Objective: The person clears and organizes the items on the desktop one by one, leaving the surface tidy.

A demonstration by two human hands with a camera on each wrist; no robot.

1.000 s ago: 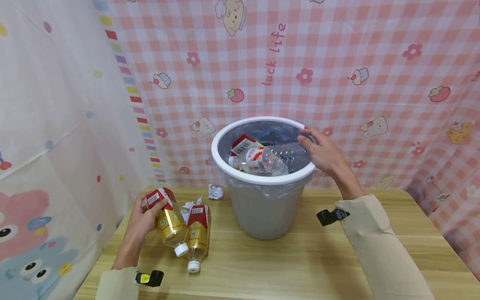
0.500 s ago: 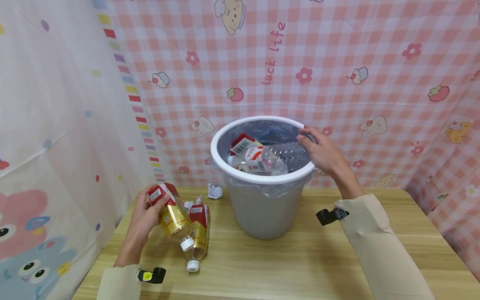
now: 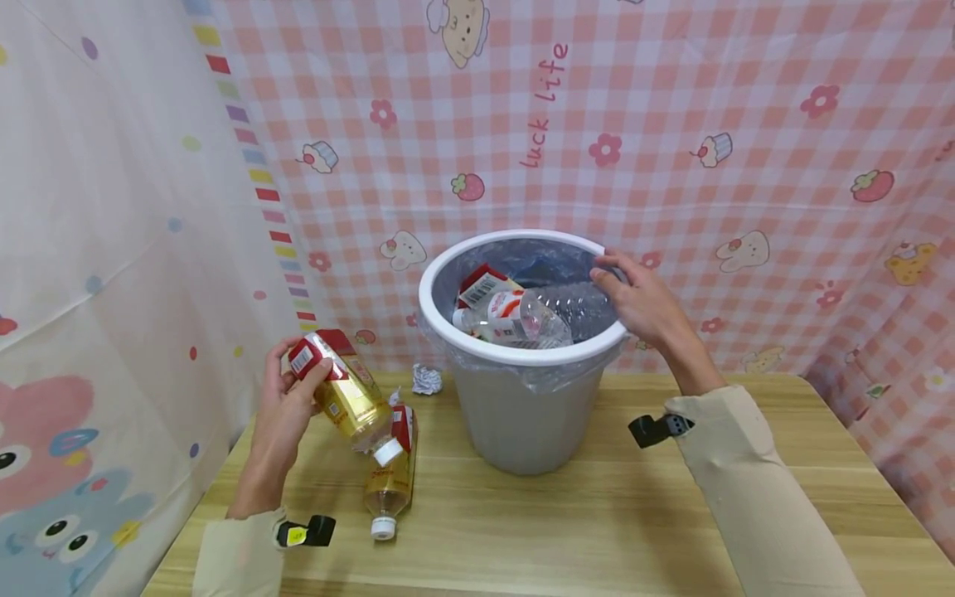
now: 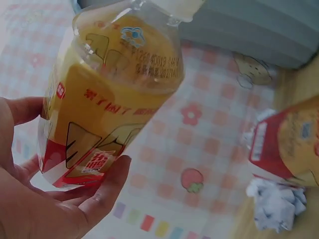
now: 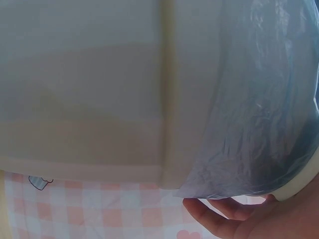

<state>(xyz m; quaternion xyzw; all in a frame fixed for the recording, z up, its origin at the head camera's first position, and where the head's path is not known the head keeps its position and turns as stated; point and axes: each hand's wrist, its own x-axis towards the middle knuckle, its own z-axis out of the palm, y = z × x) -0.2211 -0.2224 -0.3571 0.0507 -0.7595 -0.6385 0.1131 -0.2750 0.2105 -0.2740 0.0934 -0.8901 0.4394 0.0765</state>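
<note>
My left hand (image 3: 287,414) holds a plastic bottle (image 3: 346,398) with a gold and red label, gripped by its base end. It is tilted, with its white cap pointing down and to the right in the head view. Close in the left wrist view, the same bottle (image 4: 104,99) shows its printed yellow label. A second such bottle (image 3: 388,489) lies on the table, partly hidden behind the held one. My right hand (image 3: 645,303) grips the right rim of a grey trash can (image 3: 530,423) with a white rim and clear liner. In the right wrist view, its fingers (image 5: 214,219) lie along the rim.
Inside the can are a clear bottle (image 3: 552,323) and a red carton-like piece (image 3: 483,286). Crumpled paper (image 3: 427,380) lies left of the can, and another crumpled paper (image 4: 276,204) sits by the lying bottle. A pink checked curtain (image 3: 671,191) hangs behind the wooden table (image 3: 597,539).
My left hand has raised the held bottle off the table, moving it up and slightly right across the lying bottle. My right hand stays at the can's rim.
</note>
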